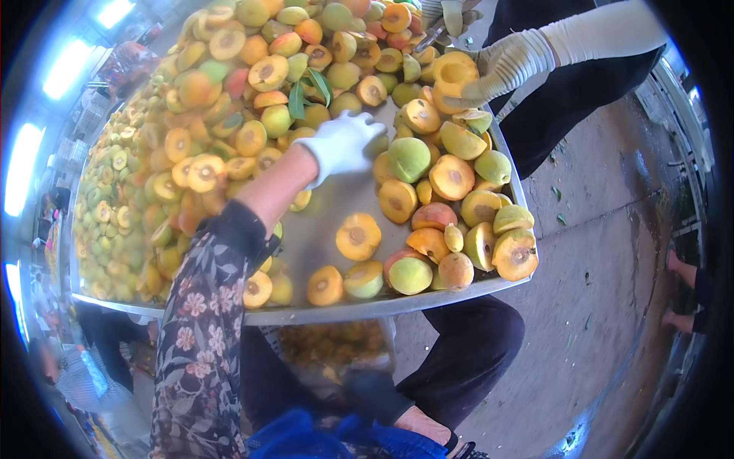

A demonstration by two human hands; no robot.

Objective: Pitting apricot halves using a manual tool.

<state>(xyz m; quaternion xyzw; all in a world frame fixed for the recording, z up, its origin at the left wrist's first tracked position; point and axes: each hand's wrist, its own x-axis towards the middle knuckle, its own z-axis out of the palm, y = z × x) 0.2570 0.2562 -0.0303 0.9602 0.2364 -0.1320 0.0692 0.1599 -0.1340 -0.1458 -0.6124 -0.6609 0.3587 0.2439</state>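
My left hand [347, 146], in a white glove, reaches over the metal tray [321, 229] from the lower left. Its fingers curve down by a greenish fruit [377, 146]; whether they grip it is hidden. To its right lie whole and halved peaches or apricots, among them a green one [409, 159] and a cut half [452, 177]. Nearer me rests another cut half [358, 236], orange with a brown centre. A large heap of halved fruit [206, 172] fills the left and far parts of the tray. My right hand is out of view.
Across the tray's right corner, another person's gloved hand [504, 66] holds a pitted fruit half [456, 74]. A blade [430, 37] shows near their other hand [453, 17]. Green leaves [309, 92] lie on the heap. Below the tray's edge stands a container of orange-brown pieces [338, 344].
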